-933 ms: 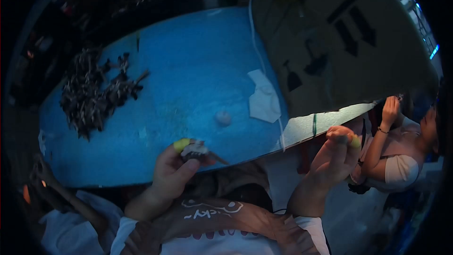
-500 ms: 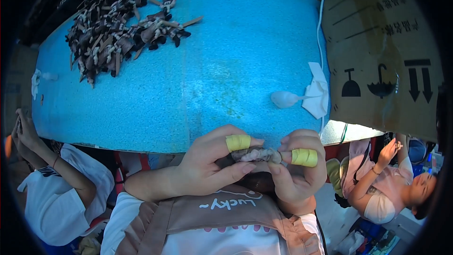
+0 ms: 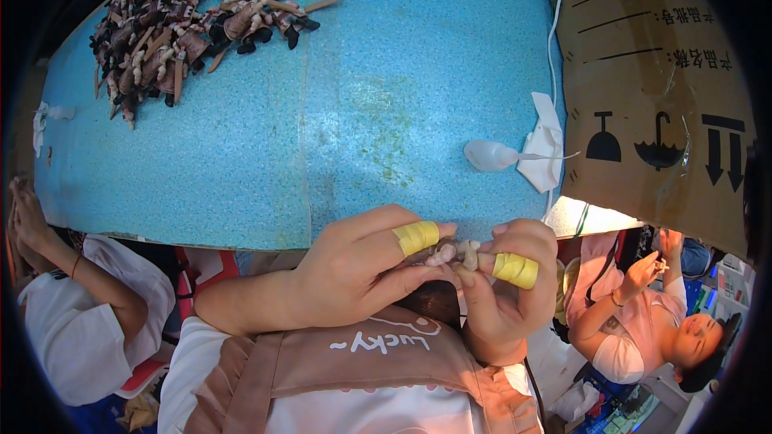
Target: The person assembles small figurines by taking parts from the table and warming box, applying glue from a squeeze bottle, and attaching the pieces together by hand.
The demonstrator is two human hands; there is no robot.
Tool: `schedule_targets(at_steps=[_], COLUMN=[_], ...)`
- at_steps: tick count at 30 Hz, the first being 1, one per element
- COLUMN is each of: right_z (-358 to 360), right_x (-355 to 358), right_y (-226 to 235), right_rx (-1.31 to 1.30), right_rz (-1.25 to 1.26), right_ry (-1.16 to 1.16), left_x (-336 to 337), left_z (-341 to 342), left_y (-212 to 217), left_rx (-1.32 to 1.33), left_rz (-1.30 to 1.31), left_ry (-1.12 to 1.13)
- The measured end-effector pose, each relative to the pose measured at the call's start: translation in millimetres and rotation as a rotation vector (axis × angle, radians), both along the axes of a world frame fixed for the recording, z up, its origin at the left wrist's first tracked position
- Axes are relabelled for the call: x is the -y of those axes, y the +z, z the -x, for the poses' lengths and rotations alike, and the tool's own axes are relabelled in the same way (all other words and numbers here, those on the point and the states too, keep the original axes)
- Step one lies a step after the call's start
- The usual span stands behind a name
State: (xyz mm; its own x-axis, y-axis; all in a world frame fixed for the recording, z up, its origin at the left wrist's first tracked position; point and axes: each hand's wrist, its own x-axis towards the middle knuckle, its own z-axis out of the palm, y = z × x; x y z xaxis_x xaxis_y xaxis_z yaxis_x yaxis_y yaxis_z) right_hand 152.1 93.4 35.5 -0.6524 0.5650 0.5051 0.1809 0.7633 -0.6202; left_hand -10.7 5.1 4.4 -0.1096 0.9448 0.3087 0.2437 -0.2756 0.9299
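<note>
At the table's near edge, a small pale-and-brown doll (image 3: 442,255) is pinched between my two hands, mostly covered by fingers. My left hand (image 3: 346,269) grips its left part between thumb and index finger. My right hand (image 3: 519,285) closes finger and thumb on its pale right end. Yellow tape wraps an index finger of each hand. Similar small dolls in brown clothes with black feet lie in a pile (image 3: 189,40) at the far left, with flat wooden sticks among them.
The blue table (image 3: 241,169) spreads ahead. Right of centre lies a white dropper bottle (image 3: 489,155), its thin tip over a white cloth (image 3: 544,133). A cardboard box (image 3: 627,104) and white cord bound the right side. Other people sit at left (image 3: 104,305) and right (image 3: 635,297).
The view has shifted slightly, so the pile sits higher and farther left. My fingers have closed in around the doll, and less of its brown part shows.
</note>
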Motion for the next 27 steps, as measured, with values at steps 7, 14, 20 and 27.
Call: schedule_targets(at_steps=[7, 14, 20, 27], right_z=[-10, -12, -12, -7], right_x=[-5, -1, 7, 7], right_y=[1, -1, -14, -15], right_rx=[0.001, 0.044, 0.008, -0.155], right_rz=[0.136, -0.011, -0.315, 0.097], right_ry=[-0.057, -0.069, -0.120, -0.003], left_x=[-5, -8, -9, -8], left_z=[-12, -12, -4, 0], left_y=[3, 1, 8, 5], left_rx=[-0.060, -0.096, 0.032, 0.060], left_rz=[-0.063, -0.046, -0.009, -0.017], left_ry=[0.034, 0.011, -0.132, -0.161])
